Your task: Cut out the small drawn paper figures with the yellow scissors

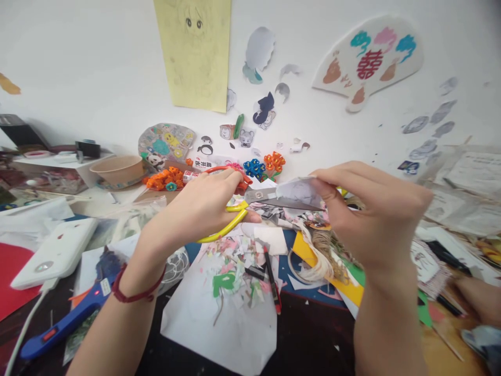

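Observation:
My left hand (211,201), with a red cord on its wrist, is closed on yellow-handled scissors (225,230). Their blades point right, slightly apart, with a piece of white paper (298,191) at them. That paper is pinched between the thumb and fingers of my right hand (352,203); faint grey drawing shows on it. Below both hands lies a large white sheet (219,334), strewn with small paper scraps (229,261) in green, pink and white. A dark pencil-like stick (272,279) with a red end rests across the sheet's right side.
At left are a blue glue gun (66,318), a white box-shaped device (57,253) with a cable, and a round tan bowl (119,169). Orange craft flowers (166,180) stand near the wall. Twine (323,243) and yellow card (305,250) lie right of the scraps. Another person's arm (479,297) shows at far right.

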`<state>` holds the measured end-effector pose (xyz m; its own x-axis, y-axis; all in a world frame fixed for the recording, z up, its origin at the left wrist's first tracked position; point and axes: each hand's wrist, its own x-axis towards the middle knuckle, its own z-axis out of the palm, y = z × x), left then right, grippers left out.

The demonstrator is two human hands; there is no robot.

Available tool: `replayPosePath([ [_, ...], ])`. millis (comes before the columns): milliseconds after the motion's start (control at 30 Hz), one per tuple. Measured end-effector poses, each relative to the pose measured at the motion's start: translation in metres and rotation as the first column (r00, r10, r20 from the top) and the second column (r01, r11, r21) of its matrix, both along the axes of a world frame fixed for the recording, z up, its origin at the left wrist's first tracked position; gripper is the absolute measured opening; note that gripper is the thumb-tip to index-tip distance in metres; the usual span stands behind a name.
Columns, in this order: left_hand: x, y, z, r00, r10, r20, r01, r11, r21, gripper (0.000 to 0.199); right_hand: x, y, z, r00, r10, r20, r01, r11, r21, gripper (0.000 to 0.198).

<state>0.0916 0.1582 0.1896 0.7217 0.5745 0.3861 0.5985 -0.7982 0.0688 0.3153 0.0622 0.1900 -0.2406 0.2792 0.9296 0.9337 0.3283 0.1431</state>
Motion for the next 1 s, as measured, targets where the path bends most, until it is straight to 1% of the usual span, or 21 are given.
replayPosePath([
  [667, 0.0031, 0.0009, -0.0020, 1.000, -0.013, 0.017, 0.013, 1.000, -0.004, 0.028, -0.0007, -0.0004, 0.0000, 1.000, 0.007, 0.017, -0.007, 1.000, -0.001, 0.020],
  [1000, 0.0016, 0.0011, -0.0018, 0.999, -0.025, 0.026, 0.026, 0.999, -0.020, 0.030, -0.0003, -0.0012, 0.0005, 1.000, 0.007, 0.009, -0.007, 1.000, -0.005, 0.018],
])
